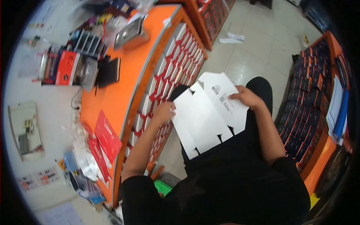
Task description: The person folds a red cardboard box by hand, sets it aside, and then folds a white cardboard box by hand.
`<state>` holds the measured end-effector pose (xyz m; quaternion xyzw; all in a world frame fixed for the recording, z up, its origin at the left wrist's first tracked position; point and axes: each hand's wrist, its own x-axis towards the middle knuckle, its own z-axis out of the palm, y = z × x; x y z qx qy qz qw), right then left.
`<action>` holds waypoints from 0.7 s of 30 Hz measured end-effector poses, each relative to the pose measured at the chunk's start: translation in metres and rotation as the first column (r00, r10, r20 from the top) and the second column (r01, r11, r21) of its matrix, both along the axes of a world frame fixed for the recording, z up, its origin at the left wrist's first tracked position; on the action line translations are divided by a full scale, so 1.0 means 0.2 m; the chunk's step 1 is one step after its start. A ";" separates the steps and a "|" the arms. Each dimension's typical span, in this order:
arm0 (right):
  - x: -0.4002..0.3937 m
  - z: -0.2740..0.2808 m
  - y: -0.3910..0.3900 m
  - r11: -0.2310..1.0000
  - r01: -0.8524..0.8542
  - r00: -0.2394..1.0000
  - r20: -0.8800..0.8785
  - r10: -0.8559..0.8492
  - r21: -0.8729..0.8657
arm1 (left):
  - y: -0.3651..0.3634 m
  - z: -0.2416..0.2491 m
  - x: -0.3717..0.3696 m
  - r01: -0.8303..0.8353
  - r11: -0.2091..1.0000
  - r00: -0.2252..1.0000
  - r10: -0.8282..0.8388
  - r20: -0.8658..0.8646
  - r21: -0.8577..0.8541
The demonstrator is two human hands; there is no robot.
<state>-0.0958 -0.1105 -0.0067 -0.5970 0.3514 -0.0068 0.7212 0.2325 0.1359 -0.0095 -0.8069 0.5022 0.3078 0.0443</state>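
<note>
A white, unfolded cardboard box blank [204, 116] lies across my lap, with notched flaps and some dark print near its upper right part. My left hand [164, 112] grips its left edge, fingers closed on the card. On the upper right panel, beside the print, my right hand [247, 98] pinches the card between thumb and fingers. Part of the right fingers is hidden beneath the card.
An orange counter [123, 78] stands at my left, with red printed sheets [107, 131] and a red box [67, 68] on it. Red and white boxes [176, 67] fill the shelf below. Dark boxes [303, 101] are stacked at right. Paper scraps [231, 39] lie on the tiled floor.
</note>
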 end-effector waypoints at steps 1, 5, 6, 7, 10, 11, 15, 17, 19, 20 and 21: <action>0.01 0.02 0.01 0.999 0.035 0.995 -0.089 -0.034 0.017 | 0.03 0.01 -0.05 0.008 0.991 0.998 0.001 0.065 -0.133; 0.02 -0.01 0.04 0.998 0.055 0.991 -0.122 -0.052 0.025 | 0.16 -0.05 -0.23 0.038 0.892 0.952 0.104 0.287 -0.451; 0.01 -0.04 0.03 0.996 0.071 0.994 -0.091 -0.066 0.049 | 0.17 -0.07 -0.26 0.065 0.818 0.952 0.120 0.280 -0.571; 0.00 -0.06 0.04 0.993 0.089 0.995 -0.060 -0.085 0.077 | 0.18 -0.09 -0.29 0.061 0.822 0.951 0.125 0.284 -0.566; 0.01 0.00 0.04 0.988 0.080 0.997 -0.030 -0.076 0.135 | 0.21 -0.17 -0.40 0.112 0.743 0.867 0.251 0.430 -0.659; 0.00 0.01 0.05 0.986 0.085 0.996 -0.035 -0.080 0.144 | 0.22 -0.17 -0.42 0.124 0.741 0.870 0.239 0.432 -0.660; -0.04 -0.03 0.04 0.992 0.112 0.992 -0.069 -0.108 0.062 | 0.26 -0.13 -0.54 0.050 0.732 0.855 0.321 0.409 -0.679; -0.06 -0.01 0.05 0.985 0.138 0.990 -0.045 -0.134 0.101 | 0.23 -0.06 -0.54 0.000 0.703 0.873 0.347 0.343 -0.711; -0.10 0.02 0.07 0.980 0.139 0.990 -0.026 -0.137 0.142 | 0.25 0.02 -0.58 -0.151 0.772 0.910 0.352 0.218 -0.617; -0.11 0.03 0.09 0.973 0.133 0.991 0.003 -0.136 0.190 | 0.23 0.07 -0.61 -0.224 0.788 0.904 0.388 0.181 -0.574; -0.11 0.06 0.09 0.965 0.124 0.990 0.041 -0.137 0.230 | 0.24 0.06 -0.63 -0.221 0.783 0.901 0.392 0.186 -0.582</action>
